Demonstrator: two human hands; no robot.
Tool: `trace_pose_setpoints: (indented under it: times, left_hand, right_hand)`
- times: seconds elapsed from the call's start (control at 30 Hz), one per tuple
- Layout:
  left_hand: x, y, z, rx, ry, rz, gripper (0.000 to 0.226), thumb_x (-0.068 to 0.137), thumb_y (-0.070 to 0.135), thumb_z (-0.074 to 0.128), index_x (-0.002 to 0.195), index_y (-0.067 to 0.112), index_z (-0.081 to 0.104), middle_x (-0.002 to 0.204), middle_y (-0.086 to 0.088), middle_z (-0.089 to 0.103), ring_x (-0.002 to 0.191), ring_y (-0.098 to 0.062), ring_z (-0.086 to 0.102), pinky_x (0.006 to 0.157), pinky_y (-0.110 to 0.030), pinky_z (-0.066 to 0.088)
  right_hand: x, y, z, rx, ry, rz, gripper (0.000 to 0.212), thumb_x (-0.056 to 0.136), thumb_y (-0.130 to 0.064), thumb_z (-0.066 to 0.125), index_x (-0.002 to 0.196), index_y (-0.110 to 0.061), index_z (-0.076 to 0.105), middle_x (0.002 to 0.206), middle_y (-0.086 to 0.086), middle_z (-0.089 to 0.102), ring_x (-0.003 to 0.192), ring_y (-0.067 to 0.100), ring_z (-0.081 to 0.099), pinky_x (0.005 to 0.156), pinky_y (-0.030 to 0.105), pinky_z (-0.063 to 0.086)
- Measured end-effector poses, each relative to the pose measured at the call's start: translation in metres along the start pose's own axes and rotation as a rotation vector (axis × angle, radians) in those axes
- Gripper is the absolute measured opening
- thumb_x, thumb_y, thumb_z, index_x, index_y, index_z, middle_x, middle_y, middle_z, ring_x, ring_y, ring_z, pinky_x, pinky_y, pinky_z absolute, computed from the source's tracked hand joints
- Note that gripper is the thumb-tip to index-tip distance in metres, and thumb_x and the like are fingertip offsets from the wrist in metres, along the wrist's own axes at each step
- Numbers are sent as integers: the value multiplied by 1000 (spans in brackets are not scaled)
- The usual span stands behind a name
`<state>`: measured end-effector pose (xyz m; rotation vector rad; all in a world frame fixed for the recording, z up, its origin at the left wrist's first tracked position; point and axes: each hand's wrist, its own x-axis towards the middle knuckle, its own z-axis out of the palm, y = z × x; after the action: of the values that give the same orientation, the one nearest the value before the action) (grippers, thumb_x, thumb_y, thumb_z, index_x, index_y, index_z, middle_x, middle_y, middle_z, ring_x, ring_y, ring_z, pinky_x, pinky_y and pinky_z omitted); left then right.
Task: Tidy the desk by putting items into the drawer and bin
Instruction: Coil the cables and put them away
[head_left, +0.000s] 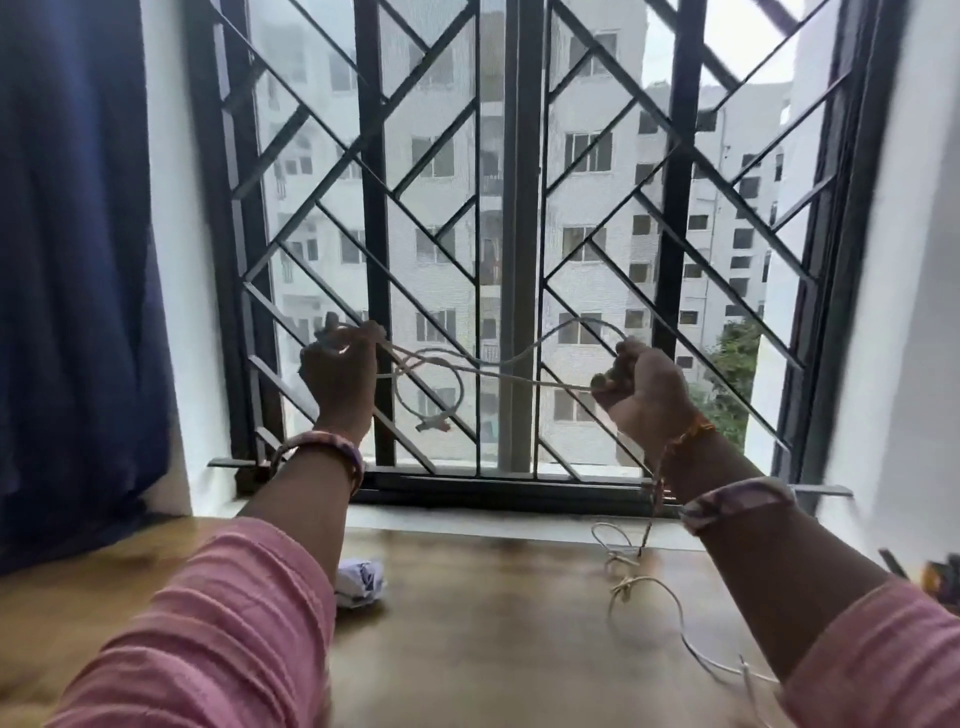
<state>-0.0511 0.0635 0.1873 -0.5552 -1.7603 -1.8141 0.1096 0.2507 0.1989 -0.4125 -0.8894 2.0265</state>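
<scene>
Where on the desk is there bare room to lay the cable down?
The brown wooden desk is bare in the middle, between the crumpled white paper and the loose white cord. The right side is crowded by that cord. Both hands hold the white cable up.

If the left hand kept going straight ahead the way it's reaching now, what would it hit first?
Probably the black window grille right behind it. The left hand, gripping the white cable, points toward those bars, though depth is hard to judge.
</scene>
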Motion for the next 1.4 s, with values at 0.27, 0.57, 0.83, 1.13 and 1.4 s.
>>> trace_pose_setpoints:
  times: [0.27,0.57,0.83,1.13,1.4]
  left_hand:
    - [-14,-16,24,691,-409,407,68,92,61,27,134,12,48,132,-18,53,127,-34,43,102,-41,36]
    - [-36,16,47,1315,-446,890,72,88,64,24,88,12,73,88,-18,71,110,-31,54,102,-41,9]
    - [-64,36,48,1270,-628,1112,40,68,30,41,45,7,64,49,-8,61,69,-27,62,99,-43,33]
    - [-108,84,47,924,-372,1253,25,66,17,52,43,9,58,78,-8,65,97,-24,40,97,-26,24]
    - [-123,141,13,972,-717,1005,32,73,14,46,44,6,54,57,-7,59,72,-25,62,84,-27,44]
  right_hand:
    - [25,-49,-56,-40,38,-187,27,87,-22,51,62,-15,48,48,-6,44,39,5,42,43,18,36]
    - [41,-98,-102,90,128,-171,32,92,-9,44,61,-13,40,55,-2,35,30,5,33,37,13,27]
    - [58,-126,-158,151,36,17,35,96,-8,33,61,-15,33,33,-5,31,27,6,27,36,8,27]
    - [57,-113,-172,100,-202,373,32,98,-17,41,67,-8,46,46,2,50,37,10,51,46,28,54]
    - [45,-134,-140,14,-464,376,25,96,-10,43,71,-11,47,35,-5,36,27,5,33,33,11,28]
